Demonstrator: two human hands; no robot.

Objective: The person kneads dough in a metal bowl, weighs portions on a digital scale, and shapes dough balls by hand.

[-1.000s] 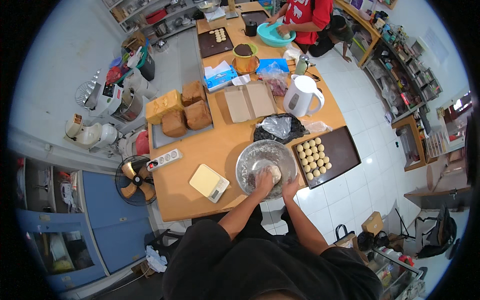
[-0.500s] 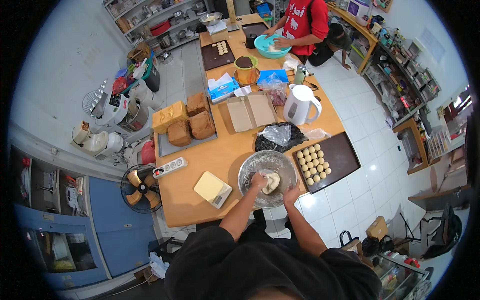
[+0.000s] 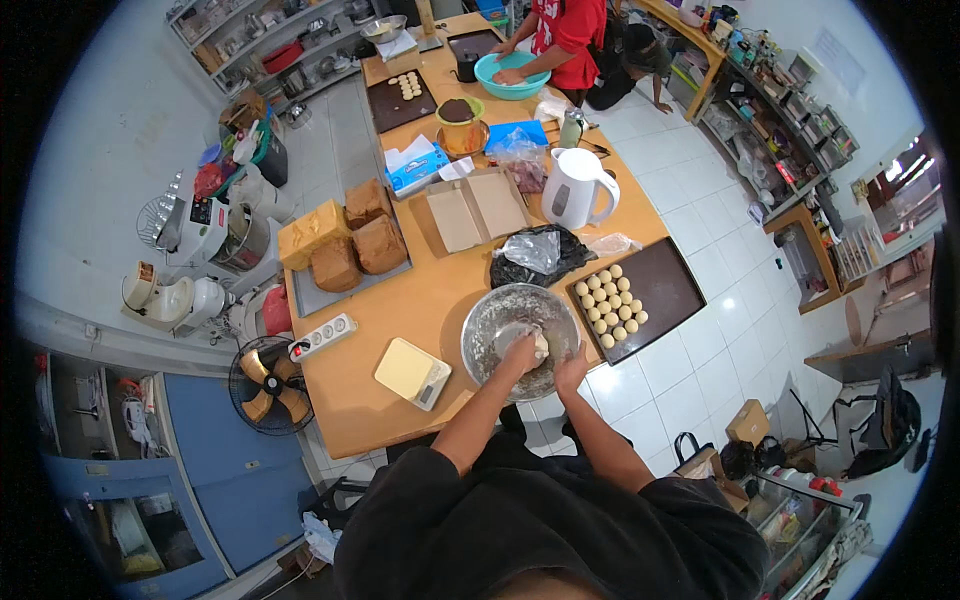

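Note:
A metal mixing bowl, its inside smeared with flour or dough, sits at the table's near edge. Inside it my left hand is closed on a lump of pale dough, covering much of it. My right hand grips the bowl's right rim. Just right of the bowl, a dark baking tray bears several rows of round dough balls. To the left lies a pale yellow kitchen scale.
Behind the bowl are a black plastic bag, a white electric kettle and an opened cardboard box. Brown loaves fill a tray at left, near a power strip. Across the table a co-worker in red handles a turquoise basin.
My left hand has pushed into the dough, which now shows less beyond my fingers. My right hand has shifted slightly along the rim. The whole view has moved a little.

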